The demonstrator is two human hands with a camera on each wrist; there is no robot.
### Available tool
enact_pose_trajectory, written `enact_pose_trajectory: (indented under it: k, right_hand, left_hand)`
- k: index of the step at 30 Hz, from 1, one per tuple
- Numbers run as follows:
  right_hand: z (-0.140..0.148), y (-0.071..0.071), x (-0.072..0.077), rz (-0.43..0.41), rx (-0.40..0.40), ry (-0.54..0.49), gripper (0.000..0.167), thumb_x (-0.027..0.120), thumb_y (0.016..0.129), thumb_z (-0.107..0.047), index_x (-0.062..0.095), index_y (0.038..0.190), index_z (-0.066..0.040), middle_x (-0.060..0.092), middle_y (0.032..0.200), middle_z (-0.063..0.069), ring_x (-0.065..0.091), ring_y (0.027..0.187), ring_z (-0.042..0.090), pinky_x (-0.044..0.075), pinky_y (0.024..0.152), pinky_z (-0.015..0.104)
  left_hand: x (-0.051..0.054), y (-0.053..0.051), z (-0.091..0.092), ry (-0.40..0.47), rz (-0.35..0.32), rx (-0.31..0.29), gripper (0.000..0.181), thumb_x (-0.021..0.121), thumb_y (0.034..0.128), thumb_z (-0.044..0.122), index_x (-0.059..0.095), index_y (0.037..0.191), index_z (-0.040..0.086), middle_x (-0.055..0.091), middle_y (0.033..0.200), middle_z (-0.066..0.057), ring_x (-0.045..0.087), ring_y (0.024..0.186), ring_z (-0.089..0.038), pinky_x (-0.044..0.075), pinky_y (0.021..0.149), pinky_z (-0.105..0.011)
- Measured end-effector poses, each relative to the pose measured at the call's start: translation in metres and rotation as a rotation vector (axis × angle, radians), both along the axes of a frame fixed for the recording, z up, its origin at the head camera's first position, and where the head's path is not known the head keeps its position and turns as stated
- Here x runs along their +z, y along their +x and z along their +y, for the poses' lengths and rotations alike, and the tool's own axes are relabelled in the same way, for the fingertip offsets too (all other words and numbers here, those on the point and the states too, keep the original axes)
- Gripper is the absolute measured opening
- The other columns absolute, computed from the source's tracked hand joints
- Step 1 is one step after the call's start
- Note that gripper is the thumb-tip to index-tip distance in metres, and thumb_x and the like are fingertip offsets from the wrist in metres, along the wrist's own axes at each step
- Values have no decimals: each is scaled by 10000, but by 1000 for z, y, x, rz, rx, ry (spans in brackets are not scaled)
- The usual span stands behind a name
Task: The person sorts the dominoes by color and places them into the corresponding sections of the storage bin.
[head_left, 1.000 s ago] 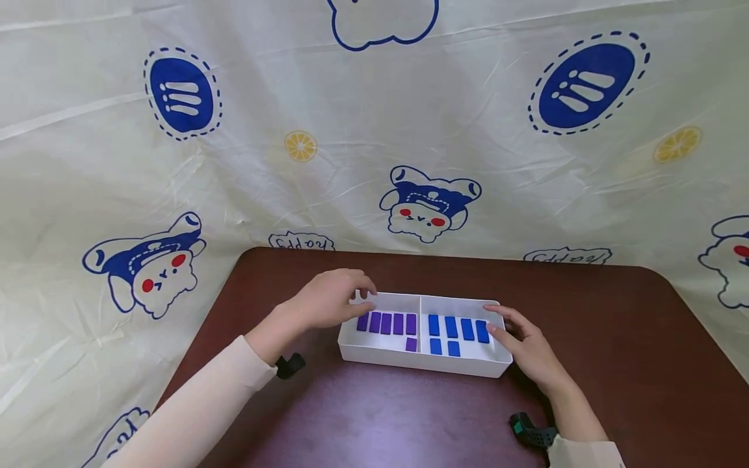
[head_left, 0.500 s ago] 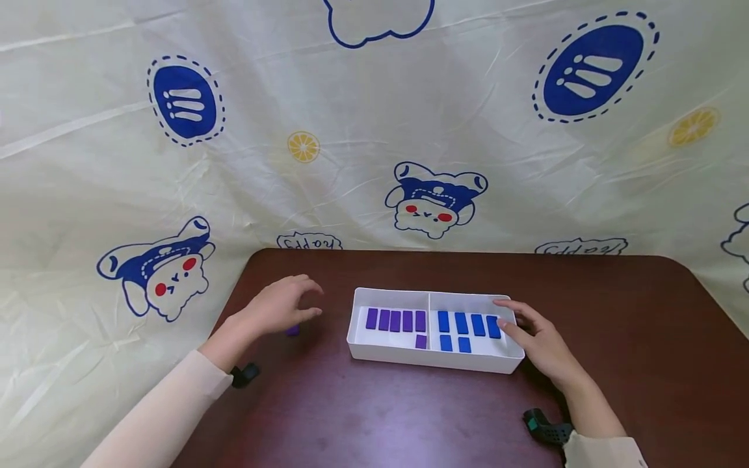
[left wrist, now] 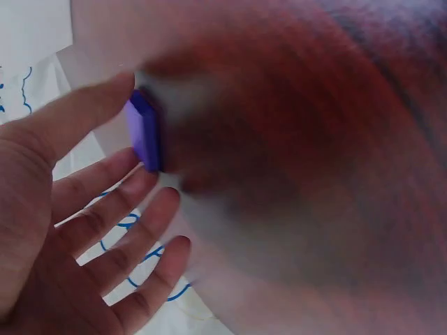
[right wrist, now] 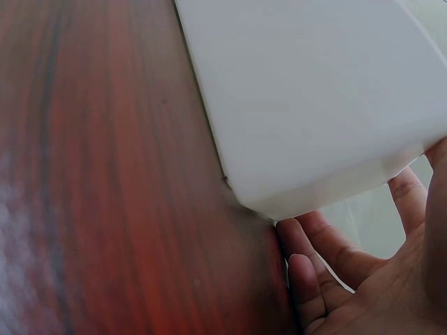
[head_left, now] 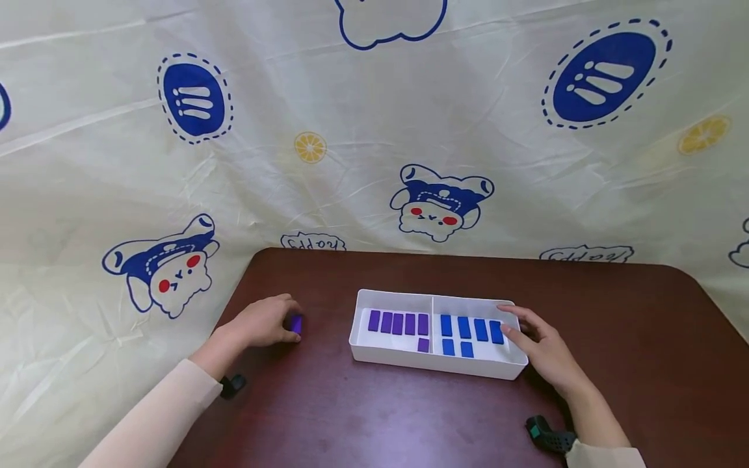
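A small purple block [head_left: 296, 324] stands on the table to the left of the white divided box [head_left: 433, 366]. My left hand [head_left: 264, 321] pinches its two ends between thumb and index finger; in the left wrist view the other fingers [left wrist: 164, 209] spread beside it. Purple blocks [head_left: 398, 323] lie in the box's left compartment, a row at the back and one in front. Blue blocks [head_left: 464, 327] lie in two rows in the right one. My right hand [head_left: 544, 348] grips the box's right end, thumb over the wall, fingers against the outside in the right wrist view.
The box rests on a dark brown table [head_left: 374, 416] with rounded far corners. Behind and to the left of the table hangs a pale printed cloth [head_left: 351, 195]. Each wrist carries a black strap [head_left: 550, 435].
My left hand has moved left, away from the box, and taken hold of the purple block on the table. My right hand stays at the box's right end. The head view has shifted slightly.
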State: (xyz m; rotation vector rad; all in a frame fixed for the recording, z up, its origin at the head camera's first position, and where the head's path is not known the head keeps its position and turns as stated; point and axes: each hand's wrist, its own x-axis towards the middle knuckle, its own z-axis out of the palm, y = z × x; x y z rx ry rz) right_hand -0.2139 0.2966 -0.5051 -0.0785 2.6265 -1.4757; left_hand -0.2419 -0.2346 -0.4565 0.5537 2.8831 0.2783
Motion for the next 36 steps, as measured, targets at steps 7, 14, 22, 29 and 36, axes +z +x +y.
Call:
enact_pose_trajectory:
  k: [7, 14, 22, 29, 36]
  right_hand:
    - [-3, 5, -7, -10, -8, -17, 578, 579, 1041, -477, 481, 1547, -217, 351, 1637, 212, 440, 1319, 411, 388, 1020, 629]
    - [-1, 5, -5, -1, -16, -12, 574, 576, 1044, -472, 482, 1544, -209, 330, 1654, 202, 422, 1336, 423, 360, 1042, 663]
    - [1, 6, -4, -18, -32, -18, 581, 583, 1038, -474, 475, 1549, -220, 297, 1681, 187, 344, 1441, 480, 276, 1096, 786]
    - [1, 2, 0, 3, -11, 4, 576, 576, 1042, -470, 475, 1549, -217, 294, 1683, 188, 339, 1449, 491, 268, 1094, 800]
    - [0, 0, 2, 8, 9, -1, 568, 572, 1045, -464, 476, 1547, -217, 285, 1685, 191, 330, 1446, 487, 264, 1087, 803]
  left_hand:
    - [1, 7, -1, 2, 2, 24, 374, 872, 825, 352, 758, 1119, 151, 636, 990, 36, 588, 835, -108, 542, 757, -322]
    - [19, 9, 15, 56, 36, -3, 351, 860, 840, 355, 761, 1117, 165, 661, 1021, 16, 572, 834, -104, 509, 729, -297]
    - [40, 9, 39, 61, 80, -72, 399, 848, 855, 356, 771, 1186, 146, 673, 1055, 30, 565, 831, -96, 490, 705, -277]
    - [48, 14, 49, 66, 127, -100, 430, 854, 850, 375, 769, 1213, 160, 671, 1082, 78, 596, 892, -101, 512, 756, -295]
    - [56, 16, 59, 88, 185, -134, 418, 862, 836, 381, 773, 1187, 172, 693, 1087, 76, 659, 961, -151, 544, 799, -336]
